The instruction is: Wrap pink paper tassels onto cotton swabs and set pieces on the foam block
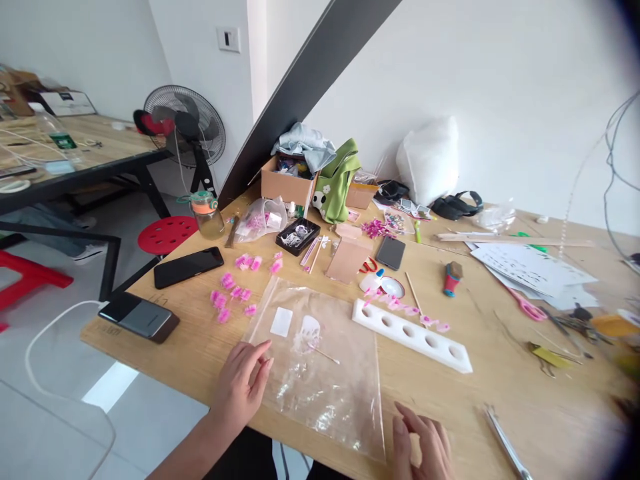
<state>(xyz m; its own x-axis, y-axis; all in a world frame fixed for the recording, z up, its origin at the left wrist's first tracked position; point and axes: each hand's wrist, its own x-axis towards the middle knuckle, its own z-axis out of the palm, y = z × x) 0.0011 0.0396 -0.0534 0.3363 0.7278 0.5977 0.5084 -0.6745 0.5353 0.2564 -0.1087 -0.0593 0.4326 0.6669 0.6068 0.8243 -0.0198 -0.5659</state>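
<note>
A clear plastic bag lies flat on the wooden table. Smeared white glue is on it, with a thin stick lying in the smear and a small white card beside it. My left hand hovers at the bag's left edge, its index finger and thumb apart, with nothing visible between them. Near the bag's lower right corner is my right hand, fingers loosely bent and parted, holding nothing visible. A white foam block with round holes stands right of the bag, with pink petal pieces along its far edge.
Fluffy pink pieces lie left of the bag, near two phones. Behind are a black tray, a bottle and a cardboard box. Tweezers and pink scissors lie at right.
</note>
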